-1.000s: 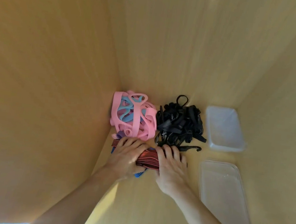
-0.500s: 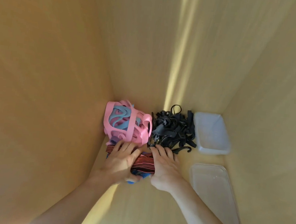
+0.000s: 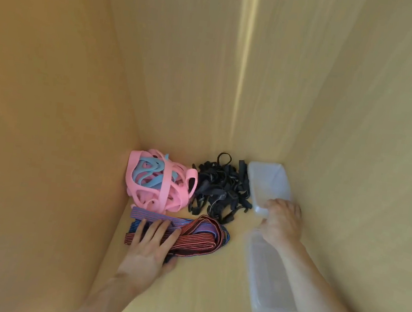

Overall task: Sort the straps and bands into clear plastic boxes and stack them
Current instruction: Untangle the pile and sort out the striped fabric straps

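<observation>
Here my right hand [image 3: 281, 222] grips the near end of the clear box [image 3: 268, 183], to draw beside the striped straps [image 3: 197, 236] that my flat, open left hand [image 3: 150, 250] pins down.

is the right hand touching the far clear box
Touching. The head view shows the right hand gripping the near end of the far clear box, fingers curled over its rim.

The left hand [image 3: 148, 247] covers the near-left part of the striped straps [image 3: 197, 236]. The right hand [image 3: 281, 222] hides the near corner of the far clear box [image 3: 269, 185]; its forearm crosses the blurred near clear box [image 3: 271, 290]. Both forearms run off the bottom edge.
</observation>
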`<state>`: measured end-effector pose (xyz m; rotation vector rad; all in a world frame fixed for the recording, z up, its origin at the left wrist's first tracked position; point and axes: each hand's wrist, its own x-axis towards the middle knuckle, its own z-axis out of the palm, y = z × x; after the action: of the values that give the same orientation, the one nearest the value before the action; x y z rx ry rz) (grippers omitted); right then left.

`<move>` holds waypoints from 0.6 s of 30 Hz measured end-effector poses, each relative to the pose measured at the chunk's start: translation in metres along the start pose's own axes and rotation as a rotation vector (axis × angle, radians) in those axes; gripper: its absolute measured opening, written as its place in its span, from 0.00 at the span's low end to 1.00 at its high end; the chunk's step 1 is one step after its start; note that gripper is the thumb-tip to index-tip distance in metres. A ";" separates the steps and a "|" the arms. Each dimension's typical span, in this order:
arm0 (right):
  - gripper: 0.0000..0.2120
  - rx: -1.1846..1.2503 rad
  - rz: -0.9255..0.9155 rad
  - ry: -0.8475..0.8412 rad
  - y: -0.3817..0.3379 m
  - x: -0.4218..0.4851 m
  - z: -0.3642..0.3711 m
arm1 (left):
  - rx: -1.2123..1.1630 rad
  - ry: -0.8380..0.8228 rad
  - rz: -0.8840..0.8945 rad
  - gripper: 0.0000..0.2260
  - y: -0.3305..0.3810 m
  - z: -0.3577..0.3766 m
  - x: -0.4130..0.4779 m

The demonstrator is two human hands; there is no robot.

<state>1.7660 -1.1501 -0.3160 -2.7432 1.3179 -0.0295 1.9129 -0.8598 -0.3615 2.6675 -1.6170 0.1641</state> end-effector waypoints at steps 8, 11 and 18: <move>0.12 -0.021 -0.011 0.201 -0.014 -0.030 -0.017 | -0.010 -0.023 -0.088 0.24 -0.010 0.002 0.027; 0.13 0.105 -0.035 0.321 -0.034 -0.080 -0.043 | -0.022 -0.008 -0.093 0.26 -0.010 0.001 0.036; 0.21 0.179 -0.214 0.156 -0.116 -0.216 -0.054 | -0.086 0.009 -0.049 0.37 -0.011 0.000 0.020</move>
<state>1.7178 -0.9137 -0.2453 -2.7580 0.9915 -0.3649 1.9319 -0.8718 -0.3588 2.6349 -1.5180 0.1028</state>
